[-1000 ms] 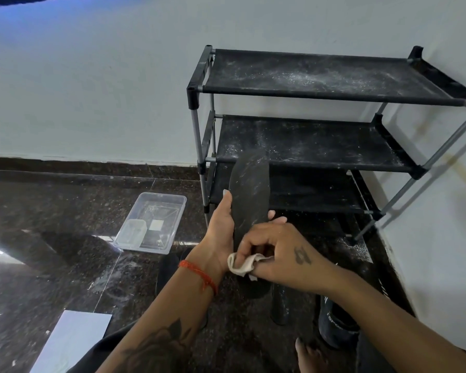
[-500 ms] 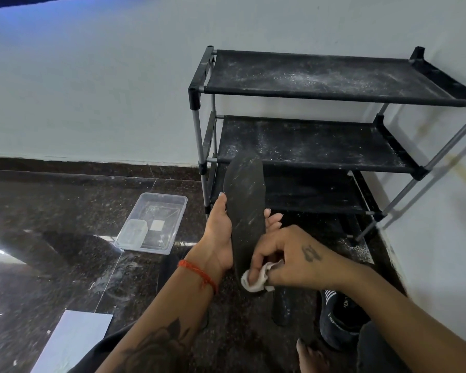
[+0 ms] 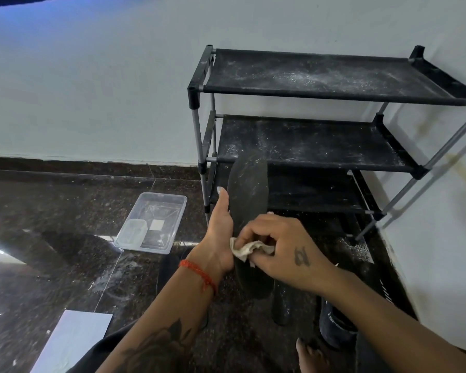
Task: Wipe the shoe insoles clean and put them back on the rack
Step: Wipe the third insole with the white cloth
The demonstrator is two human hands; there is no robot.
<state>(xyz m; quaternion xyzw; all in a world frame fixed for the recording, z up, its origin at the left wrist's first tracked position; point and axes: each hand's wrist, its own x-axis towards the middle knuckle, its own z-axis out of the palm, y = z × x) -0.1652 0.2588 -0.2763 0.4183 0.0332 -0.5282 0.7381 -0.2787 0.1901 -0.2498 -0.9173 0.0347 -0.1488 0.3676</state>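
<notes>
Gripped upright by left hand (image 3: 221,232) along its edge: dark oval foam insole (image 3: 249,192), in front of dusty black three-tier rack (image 3: 320,141). Pinched in right hand (image 3: 283,249), pressed against insole: crumpled white cloth (image 3: 249,250).

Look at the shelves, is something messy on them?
Yes. White powder or dust is scattered over the rack's top shelf and middle shelf, with more on the floor by its right feet. It stands out against the black fabric. The insole also shows pale streaks where the cloth has not wiped.
</notes>
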